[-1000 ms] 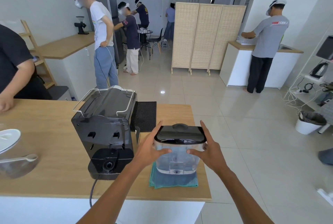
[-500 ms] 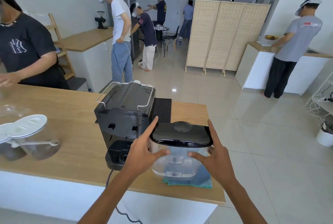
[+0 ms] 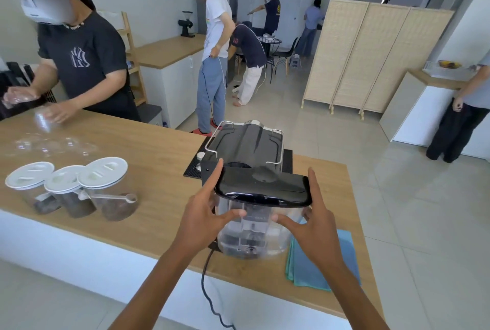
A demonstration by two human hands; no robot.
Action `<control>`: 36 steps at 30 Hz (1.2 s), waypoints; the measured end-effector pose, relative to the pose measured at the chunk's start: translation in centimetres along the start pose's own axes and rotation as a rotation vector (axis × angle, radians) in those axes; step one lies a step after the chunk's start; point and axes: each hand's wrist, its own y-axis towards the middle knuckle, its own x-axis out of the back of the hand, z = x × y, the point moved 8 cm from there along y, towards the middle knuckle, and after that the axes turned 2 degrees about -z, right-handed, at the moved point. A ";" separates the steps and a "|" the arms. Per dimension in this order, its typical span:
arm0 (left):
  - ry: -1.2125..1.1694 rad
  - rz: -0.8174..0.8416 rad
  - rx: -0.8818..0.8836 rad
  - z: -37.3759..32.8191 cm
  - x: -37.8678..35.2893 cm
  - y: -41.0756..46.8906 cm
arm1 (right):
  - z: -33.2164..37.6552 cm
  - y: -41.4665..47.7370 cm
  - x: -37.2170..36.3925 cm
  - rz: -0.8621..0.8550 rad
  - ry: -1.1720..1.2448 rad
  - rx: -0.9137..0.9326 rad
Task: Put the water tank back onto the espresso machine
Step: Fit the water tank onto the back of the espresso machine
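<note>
The clear water tank [image 3: 253,234] with its glossy black lid [image 3: 262,187] is held off the counter, right behind the black espresso machine [image 3: 246,144], covering the machine's rear. My left hand [image 3: 204,213] grips the tank's left side, thumb on the clear front, forefinger along the lid edge. My right hand [image 3: 315,226] grips the right side the same way. Whether the tank's base touches the machine's rear foot is hidden.
The wooden counter [image 3: 148,160] carries a folded blue cloth [image 3: 331,263] at right, three lidded jars [image 3: 69,189] at left and a black mat [image 3: 195,162] past the machine. A power cord [image 3: 205,282] hangs off the near edge. A person [image 3: 79,64] works across the counter.
Both hands lifted the tank off the blue cloth and carried it left, to the back of the machine. My view has swung left, bringing the jars and the person opposite into sight.
</note>
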 end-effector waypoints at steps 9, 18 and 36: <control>-0.034 0.031 -0.075 1.7 3.9 3.8 | 2.8 2.2 -4.6 -0.083 -0.028 -0.001; -0.049 0.063 -0.097 3.2 4.6 5.8 | 2.7 3.2 -6.1 -0.134 -0.123 -0.021; 0.044 0.084 -0.065 7.1 3.8 4.6 | -0.4 1.2 -7.6 -0.160 -0.195 -0.147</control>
